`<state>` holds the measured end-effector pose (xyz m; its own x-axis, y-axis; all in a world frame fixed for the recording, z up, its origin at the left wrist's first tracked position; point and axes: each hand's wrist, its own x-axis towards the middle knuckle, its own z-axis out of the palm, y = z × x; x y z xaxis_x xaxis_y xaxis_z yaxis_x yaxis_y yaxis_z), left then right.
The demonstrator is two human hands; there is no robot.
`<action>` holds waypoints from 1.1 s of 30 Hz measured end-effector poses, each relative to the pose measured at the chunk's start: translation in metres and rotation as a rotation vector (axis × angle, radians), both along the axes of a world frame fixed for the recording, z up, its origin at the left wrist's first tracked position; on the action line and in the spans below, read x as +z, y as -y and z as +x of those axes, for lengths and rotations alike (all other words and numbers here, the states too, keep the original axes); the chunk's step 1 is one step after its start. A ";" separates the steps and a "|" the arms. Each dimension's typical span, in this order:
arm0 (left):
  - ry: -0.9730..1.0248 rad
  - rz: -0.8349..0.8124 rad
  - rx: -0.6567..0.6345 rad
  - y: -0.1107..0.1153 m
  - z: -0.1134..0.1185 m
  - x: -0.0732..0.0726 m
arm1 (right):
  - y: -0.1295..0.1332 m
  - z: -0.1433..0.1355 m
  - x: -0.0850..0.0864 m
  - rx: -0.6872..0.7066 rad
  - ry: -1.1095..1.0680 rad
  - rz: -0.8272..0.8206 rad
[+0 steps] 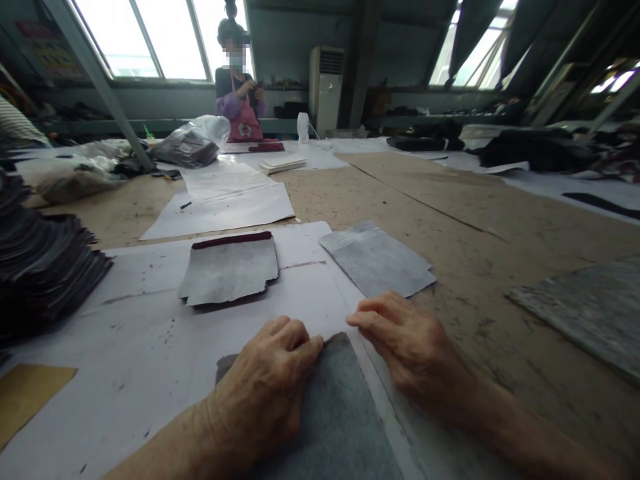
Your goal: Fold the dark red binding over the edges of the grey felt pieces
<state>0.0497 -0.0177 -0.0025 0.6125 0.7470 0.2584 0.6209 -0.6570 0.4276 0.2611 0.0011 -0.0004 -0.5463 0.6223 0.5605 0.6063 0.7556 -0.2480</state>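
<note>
My left hand (270,380) has its fingers curled over the top edge of a grey fabric-like sheet (345,413), thumb and forefinger pinched near its upper corner. Just right of that corner is my right hand (410,340), its fingers pressed together above the white paper; whatever may be between the fingertips is hidden. Beyond my right hand lies a pale grey cut piece (377,260) with a notched corner. Farther left, a small stack of grey pieces (230,270) has a dark red strip along its far edge.
At the left edge rises a tall stack of dark sheets (45,267), with a tan piece (33,397) nearer me. White paper (140,347) covers part of the brown tabletop (450,267). A grey slab (590,307) lies right. Across the table stands a person in a pink apron (244,123).
</note>
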 end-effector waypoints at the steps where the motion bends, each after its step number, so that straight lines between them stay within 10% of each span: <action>1: -0.006 -0.012 -0.016 0.000 0.000 0.001 | 0.005 0.002 0.000 0.009 0.029 0.007; 33: -0.288 -0.061 -0.148 -0.005 0.003 0.011 | 0.023 0.008 -0.013 0.009 0.167 0.037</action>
<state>0.0528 -0.0127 0.0082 0.7567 0.6536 0.0164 0.6219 -0.7273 0.2903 0.2695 -0.0216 -0.0136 -0.6394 0.5977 0.4837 0.6299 0.7679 -0.1164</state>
